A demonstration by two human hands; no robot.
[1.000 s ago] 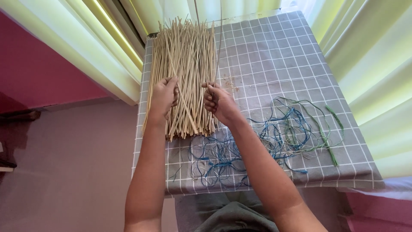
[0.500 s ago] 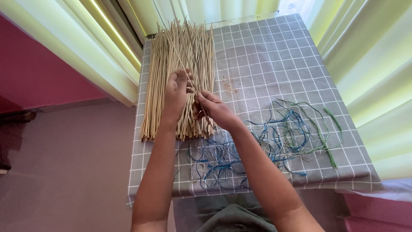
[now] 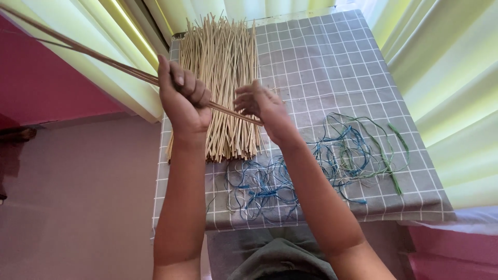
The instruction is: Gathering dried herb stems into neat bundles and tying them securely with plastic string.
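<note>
While left hand fists raised sticks, right hand pinches their ends.

left hand: raised, fist clenched | right hand: raised, fingers loosely curled

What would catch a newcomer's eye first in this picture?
The left hand, raised mid-frame, grips a few long thin tan sticks slanting toward the upper left corner. Behind lies a pile of pale straw-coloured sticks on the grey checked tablecloth, with tangled blue and green threads at right.
</note>
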